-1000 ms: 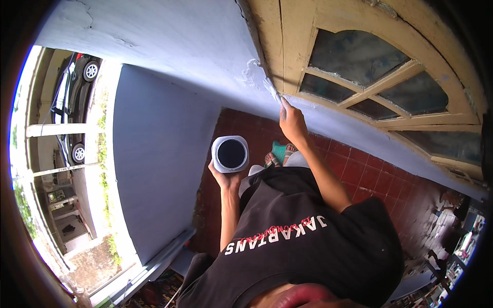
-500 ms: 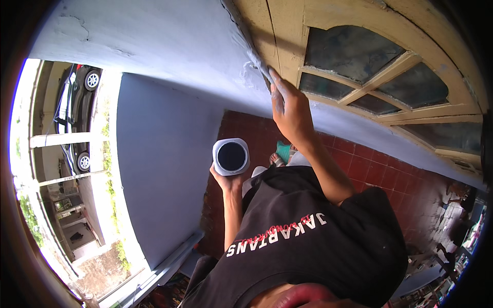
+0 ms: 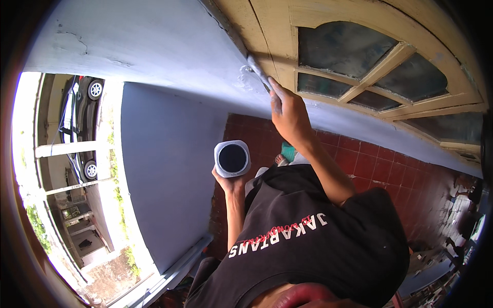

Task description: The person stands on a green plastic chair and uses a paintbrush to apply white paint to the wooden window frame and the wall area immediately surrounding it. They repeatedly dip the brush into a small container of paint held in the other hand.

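My left hand point(image 3: 230, 183) is wrapped round a whitish container point(image 3: 219, 168) with a rounded square rim. Its round opening looks dark inside, and I cannot make out the contents. My right hand point(image 3: 292, 117) grips a paintbrush point(image 3: 260, 71) smeared with pale blue-grey paint. The brush tip lies at the border between the pale blue wall point(image 3: 169, 46) and the cream wooden frame point(image 3: 259, 33). Beside the tip, the wall bears a rough, glossy patch of paint point(image 3: 245, 78).
A cream window or door panel point(image 3: 380, 69) with dark glass panes is at upper right. Below lies a red tiled floor point(image 3: 370, 167). A low blue wall point(image 3: 159, 169) stands at left, with a parked dark car point(image 3: 79, 123) beyond. Clutter point(image 3: 452, 256) fills the lower right.
My right hand has shifted slightly down, and the brush now points farther up and left along the wall's edge. The view has tilted a little. My left hand still holds the container.
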A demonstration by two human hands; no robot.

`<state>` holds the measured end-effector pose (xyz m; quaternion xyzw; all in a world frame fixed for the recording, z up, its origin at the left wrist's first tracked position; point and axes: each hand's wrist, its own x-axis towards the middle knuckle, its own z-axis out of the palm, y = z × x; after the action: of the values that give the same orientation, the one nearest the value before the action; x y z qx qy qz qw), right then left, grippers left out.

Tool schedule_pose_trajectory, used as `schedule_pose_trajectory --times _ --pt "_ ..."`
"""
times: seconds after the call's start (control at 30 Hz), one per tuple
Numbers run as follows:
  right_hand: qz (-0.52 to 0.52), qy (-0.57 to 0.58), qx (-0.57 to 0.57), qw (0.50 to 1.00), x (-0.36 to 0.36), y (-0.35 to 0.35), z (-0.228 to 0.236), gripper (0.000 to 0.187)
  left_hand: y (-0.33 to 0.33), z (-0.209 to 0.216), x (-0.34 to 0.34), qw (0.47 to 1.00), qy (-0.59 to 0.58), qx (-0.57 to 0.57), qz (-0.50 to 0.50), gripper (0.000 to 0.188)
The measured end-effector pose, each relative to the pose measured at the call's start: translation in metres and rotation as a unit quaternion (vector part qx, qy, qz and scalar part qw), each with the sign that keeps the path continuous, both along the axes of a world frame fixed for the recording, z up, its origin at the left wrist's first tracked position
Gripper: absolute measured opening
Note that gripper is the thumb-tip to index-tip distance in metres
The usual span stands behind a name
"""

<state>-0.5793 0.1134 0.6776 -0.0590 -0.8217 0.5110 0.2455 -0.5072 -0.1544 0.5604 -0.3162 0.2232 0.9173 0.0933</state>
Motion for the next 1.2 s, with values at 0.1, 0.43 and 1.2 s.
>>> schedule_pose_trajectory --times 0.1,0.43,1.2 --pt "0.003 0.075 -0.034 0.997 -0.001 -0.007 0.035 0.036 0.010 0.014 -0.002 0.999 -0.001 -0.032 0.004 0.041" --pt "0.020 0.034 -0.045 0.998 0.002 -0.005 0.009 0.039 0.020 0.023 -0.002 0.998 -0.013 -0.065 0.011 0.039" --pt "0.059 0.171 -0.043 0.983 -0.008 0.009 0.110 0.034 0.020 0.022 0.000 0.999 -0.005 -0.033 0.011 0.038"
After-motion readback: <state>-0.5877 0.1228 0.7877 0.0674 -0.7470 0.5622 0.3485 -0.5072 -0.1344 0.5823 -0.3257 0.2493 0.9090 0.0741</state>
